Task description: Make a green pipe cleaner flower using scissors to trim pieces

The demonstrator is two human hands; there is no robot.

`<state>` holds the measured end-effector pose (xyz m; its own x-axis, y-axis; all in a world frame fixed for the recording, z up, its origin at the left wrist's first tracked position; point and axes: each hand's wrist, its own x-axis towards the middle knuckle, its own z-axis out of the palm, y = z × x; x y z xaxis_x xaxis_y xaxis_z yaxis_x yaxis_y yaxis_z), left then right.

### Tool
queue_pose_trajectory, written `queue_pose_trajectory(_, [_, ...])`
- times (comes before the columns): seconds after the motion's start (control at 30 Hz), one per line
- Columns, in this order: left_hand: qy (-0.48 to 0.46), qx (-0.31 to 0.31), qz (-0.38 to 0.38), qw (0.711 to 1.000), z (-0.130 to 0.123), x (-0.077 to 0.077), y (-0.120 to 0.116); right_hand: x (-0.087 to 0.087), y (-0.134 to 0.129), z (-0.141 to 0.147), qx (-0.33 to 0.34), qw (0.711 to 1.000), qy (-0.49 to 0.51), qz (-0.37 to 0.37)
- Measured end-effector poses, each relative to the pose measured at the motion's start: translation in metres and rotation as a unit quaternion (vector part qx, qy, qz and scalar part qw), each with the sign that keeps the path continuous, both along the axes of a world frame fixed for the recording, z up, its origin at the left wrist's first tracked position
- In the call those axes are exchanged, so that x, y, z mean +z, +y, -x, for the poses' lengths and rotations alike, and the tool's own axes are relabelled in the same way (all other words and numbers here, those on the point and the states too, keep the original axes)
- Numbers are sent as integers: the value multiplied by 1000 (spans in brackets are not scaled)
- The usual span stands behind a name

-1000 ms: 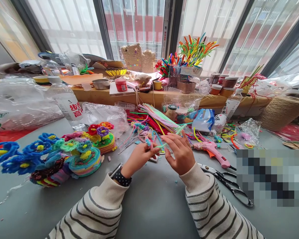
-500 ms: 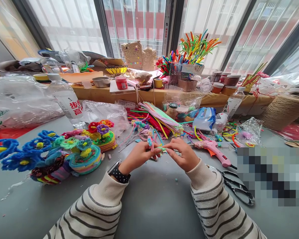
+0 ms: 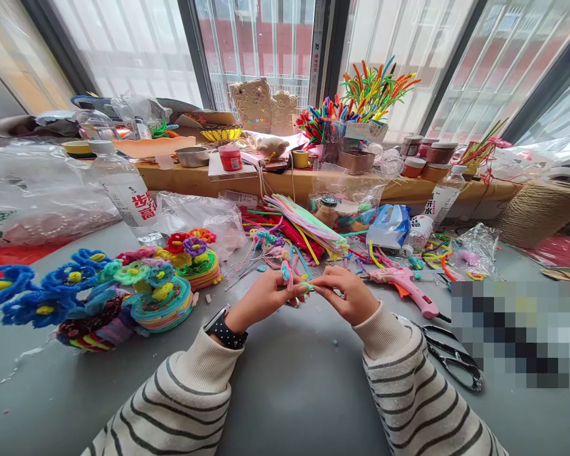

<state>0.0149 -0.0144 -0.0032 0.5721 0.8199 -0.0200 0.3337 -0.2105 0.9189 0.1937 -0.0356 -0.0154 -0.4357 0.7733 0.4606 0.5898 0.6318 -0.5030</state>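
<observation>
Close together over the grey table, both hands pinch a small light green fuzzy piece (image 3: pixel 308 286). My left hand (image 3: pixel 265 297) is closed on its left end, with a pink and blue fuzzy strip (image 3: pixel 286 271) rising at the fingertips. My right hand (image 3: pixel 349 294) pinches the right end between thumb and fingers. Behind the hands lies a pile of pastel pipe cleaners (image 3: pixel 308 225). To the left stand fuzzy flowers in blue (image 3: pixel 73 277) and a round striped pot (image 3: pixel 164 310) with flowers on top.
A pink glue gun (image 3: pixel 408 288) and black scissors (image 3: pixel 453 361) lie right of my right hand. Water bottles (image 3: pixel 128 190) stand at left and right. A cluttered shelf (image 3: pixel 190 180) runs along the window. A large twine spool (image 3: pixel 536 212) is far right.
</observation>
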Motion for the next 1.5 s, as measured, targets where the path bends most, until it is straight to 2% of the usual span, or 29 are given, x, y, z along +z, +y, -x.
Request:
queue_pose_trajectory(0.2, [15, 2, -8, 1000, -1, 1, 0, -2, 2, 0, -5, 1000, -22, -10])
queue_pose_trajectory(0.63, [35, -101, -2, 994, 8, 1, 9, -8, 2, 1, 7, 997, -72, -19])
queue_pose_trajectory(1.03, [43, -114, 20, 992, 9, 0, 14, -11, 4, 0, 36, 996, -75, -30])
queue_pose_trajectory(1.37, [107, -85, -103, 985, 7, 1, 8, -13, 4, 2, 14, 997, -80, 17])
queue_pose_trajectory(1.5, [156, -75, -227, 958, 6, -2, 8, -11, 3, 4, 7, 997, -39, 69])
